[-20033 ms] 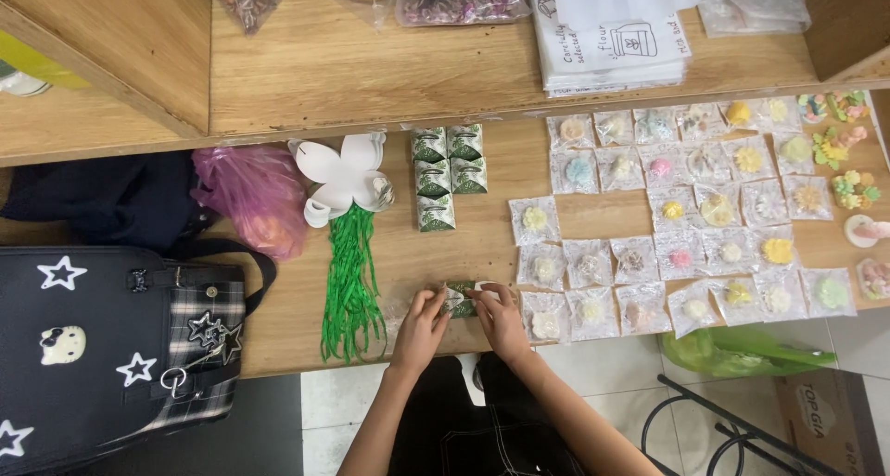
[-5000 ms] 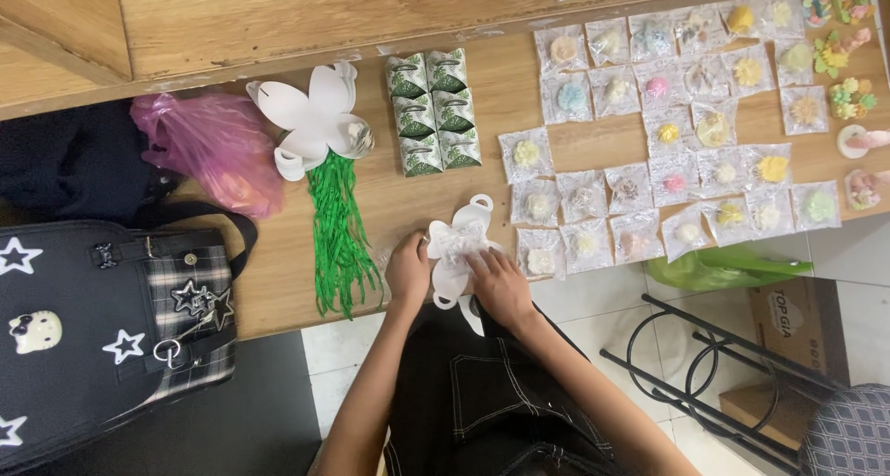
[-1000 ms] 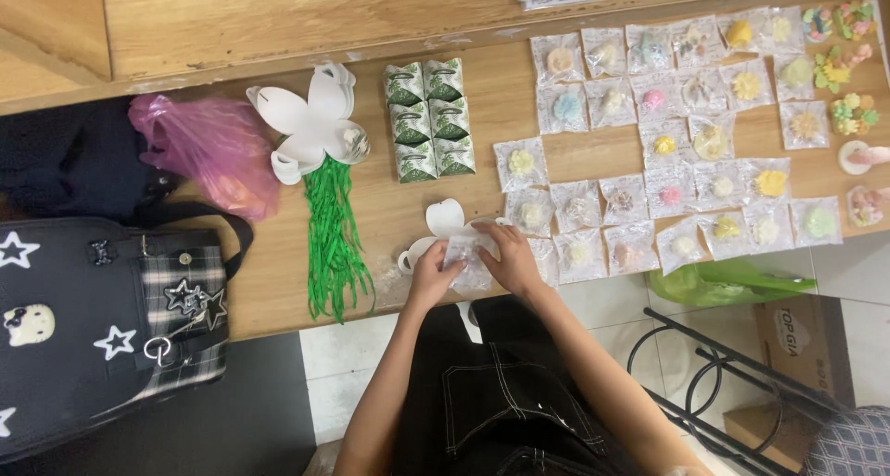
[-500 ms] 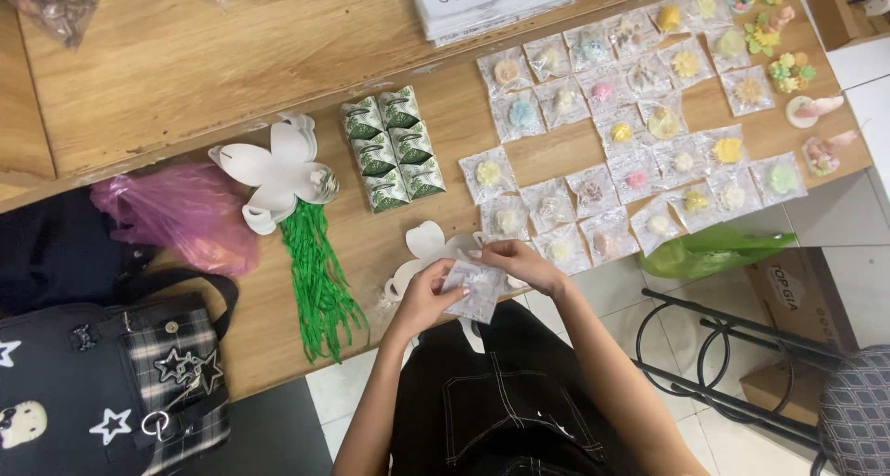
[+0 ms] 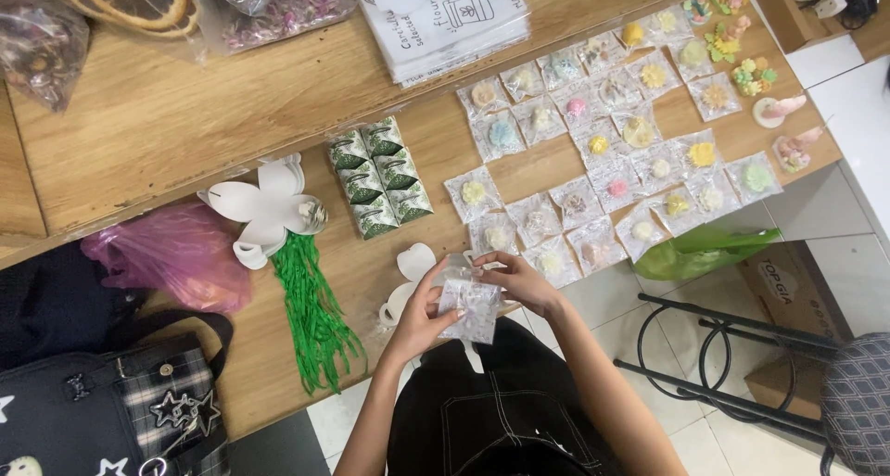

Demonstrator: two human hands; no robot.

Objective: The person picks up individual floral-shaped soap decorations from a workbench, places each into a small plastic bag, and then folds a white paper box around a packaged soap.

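Since a moment ago, both hands have lifted the little packet slightly clear of the table edge, nearer my lap. My left hand [image 5: 419, 317] is closed around the small clear bag [image 5: 471, 309] from its left side, thumb on top and fingers under. My right hand [image 5: 519, 281] pinches the bag's upper edge with its fingertips [image 5: 482, 263]. What sits inside the bag I cannot make out; it looks pale and patterned.

Just behind my hands, a white petal-shaped paper cutout [image 5: 414, 265] lies on the wooden table [image 5: 167, 124], partly hidden by my left thumb. To its left a bundle of green ribbon strips [image 5: 311, 311] runs toward the table's near edge, and above that rests a stack of white flower-shaped cutouts [image 5: 264, 207]. A block of green-and-white sachets [image 5: 378, 175] sits just beside the stack. To the right, rows of small clear packets [image 5: 603, 133] holding coloured flower shapes spread across the table. A green plastic bag [image 5: 700, 252] hangs off the near edge by them. Far left, a pink plastic bag [image 5: 176, 258] lies near a black bag with stars [image 5: 83, 411].
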